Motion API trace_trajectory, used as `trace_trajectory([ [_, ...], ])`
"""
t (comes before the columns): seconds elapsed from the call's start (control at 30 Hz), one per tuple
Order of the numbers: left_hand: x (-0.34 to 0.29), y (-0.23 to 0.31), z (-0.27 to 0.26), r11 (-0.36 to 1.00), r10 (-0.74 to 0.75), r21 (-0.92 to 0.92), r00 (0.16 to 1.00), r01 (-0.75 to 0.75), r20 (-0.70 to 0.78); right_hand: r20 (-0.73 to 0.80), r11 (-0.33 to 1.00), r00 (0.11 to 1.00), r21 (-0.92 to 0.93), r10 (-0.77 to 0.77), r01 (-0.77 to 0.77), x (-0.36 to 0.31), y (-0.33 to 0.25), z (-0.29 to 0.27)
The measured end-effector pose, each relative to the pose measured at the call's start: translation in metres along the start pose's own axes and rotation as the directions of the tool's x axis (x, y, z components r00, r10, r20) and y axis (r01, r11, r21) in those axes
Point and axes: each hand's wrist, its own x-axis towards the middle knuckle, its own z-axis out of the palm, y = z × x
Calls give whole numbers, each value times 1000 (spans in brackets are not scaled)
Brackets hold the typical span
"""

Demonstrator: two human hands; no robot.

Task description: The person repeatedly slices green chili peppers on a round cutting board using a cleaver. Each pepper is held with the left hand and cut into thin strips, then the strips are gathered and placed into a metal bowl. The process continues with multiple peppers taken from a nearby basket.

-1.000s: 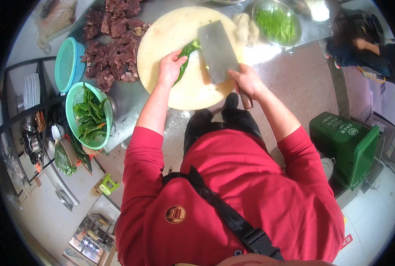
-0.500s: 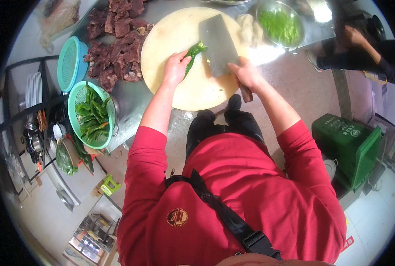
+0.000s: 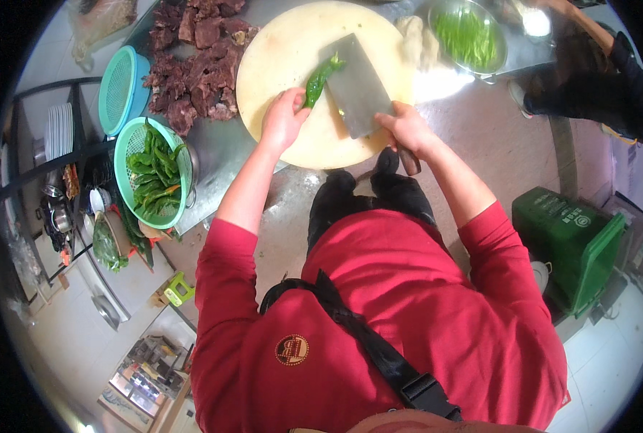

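Note:
A round pale chopping board (image 3: 278, 54) lies on the metal counter in front of me. My left hand (image 3: 283, 121), over the board's near left part, is closed with its fingertips on the lower end of a green chili pepper (image 3: 316, 85). The pepper's stem end points away from me, beside the cleaver's left edge. In my right hand (image 3: 408, 131) is the wooden handle of a cleaver (image 3: 361, 90), whose broad grey blade slants over the middle of the board. A small pale green bit shows near the blade's left edge. Whether the blade touches the board, I cannot tell.
Left of the board sits a pile of dark red meat (image 3: 202, 65). A green basket (image 3: 123, 141) of whole chili peppers and a blue basket (image 3: 106, 94) stand farther left. A metal bowl (image 3: 505, 50) with cut green pieces is at right, near another person's arm (image 3: 588, 25).
My left hand has drawn back to the left, and the pepper now extends from its fingertips. The cleaver stays in my right hand. The other person's arm has moved up toward the counter.

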Motion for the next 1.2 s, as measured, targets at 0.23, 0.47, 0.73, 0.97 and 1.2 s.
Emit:
trace_trajectory([
  [0.23, -27, -6, 2, 985, 85, 156, 993, -72, -76, 67, 999, 997, -22, 40, -38, -11, -1, 2],
  [0.47, -20, -11, 3, 993, -20, 113, 998, 26, -54, 119, 986, 991, -159, 62, -42, -39, -4, 5],
  [0.73, -43, -20, -16, 941, 169, 306, 983, -141, -67, 134, 987, 989, -158, 57, -36, -24, -5, 13],
  [0.97, -64, -21, -13, 988, -92, 112, 984, 109, -151, 161, 985, 986, -174, 32, -3, -35, 3, 23],
  [1.2, -65, -30, -11, 994, -86, 47, 984, 95, -159, 234, 993, 967, -73, 102, -88, -44, 15, 43],
])
